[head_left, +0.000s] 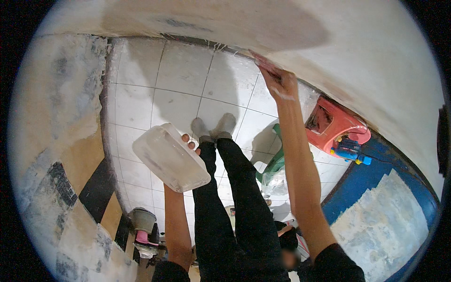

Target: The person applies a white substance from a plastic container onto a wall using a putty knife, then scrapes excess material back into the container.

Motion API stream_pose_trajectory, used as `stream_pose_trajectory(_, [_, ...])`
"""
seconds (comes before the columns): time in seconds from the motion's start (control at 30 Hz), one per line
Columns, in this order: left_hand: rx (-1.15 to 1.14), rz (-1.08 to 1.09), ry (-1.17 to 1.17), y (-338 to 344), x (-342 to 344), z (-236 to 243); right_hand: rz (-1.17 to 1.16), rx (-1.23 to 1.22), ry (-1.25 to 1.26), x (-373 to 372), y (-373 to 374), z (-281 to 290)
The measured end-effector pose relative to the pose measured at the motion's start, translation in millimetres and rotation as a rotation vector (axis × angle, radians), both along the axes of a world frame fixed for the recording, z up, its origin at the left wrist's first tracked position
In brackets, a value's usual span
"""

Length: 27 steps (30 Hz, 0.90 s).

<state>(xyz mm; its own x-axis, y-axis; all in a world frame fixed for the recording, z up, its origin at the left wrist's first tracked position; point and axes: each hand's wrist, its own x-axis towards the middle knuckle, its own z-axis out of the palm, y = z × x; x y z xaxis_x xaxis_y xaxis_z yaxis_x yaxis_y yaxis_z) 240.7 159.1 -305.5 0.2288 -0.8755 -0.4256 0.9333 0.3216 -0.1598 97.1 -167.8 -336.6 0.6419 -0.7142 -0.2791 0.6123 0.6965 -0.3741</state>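
Observation:
My left hand (190,142) grips a translucent white rectangular plastic tub (171,160) by its side, with fingertips showing over the right edge. The tub is tilted and its inside faces up; a pale film coats it. My right arm reaches far forward to the foot of the pale wall (376,51). There my right hand (281,84) is closed, with a whitish smear at the wrist. A reddish, flat-looking shape at its fingers is blurred, and I cannot make out what it is.
A red plastic stool (340,120) lies by the wall at right, a blue toy-like object (348,149) against it. A green plastic piece (275,160) and a clear bag (275,184) are nearer. A grey bucket (142,220) stands lower left. Behind me sits a person (289,237).

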Motion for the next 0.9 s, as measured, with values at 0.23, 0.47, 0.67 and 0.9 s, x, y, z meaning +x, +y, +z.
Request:
stream_pose_trajectory(0.23, [0.130, 0.029, -0.062, 17.2, -1.4, 12.4, -0.070, -0.405, 0.713, 12.7, 9.9, 51.4])
stream_pose_trajectory(0.47, [-0.032, 0.000, -0.018, -4.5, -13.8, 4.7, -0.121, 0.069, 0.042, 2.0, -8.5, -42.5])
stream_pose_trajectory(0.67, [0.028, 0.041, -0.059, 3.0, -7.8, 10.2, -0.239, 0.209, 0.251, 36.5, 0.8, 79.9])
stream_pose_trajectory(0.9, [0.115, 0.017, -0.049, -4.6, -10.1, 15.0, -0.164, -0.004, 0.390, 40.4, 20.3, 90.4])
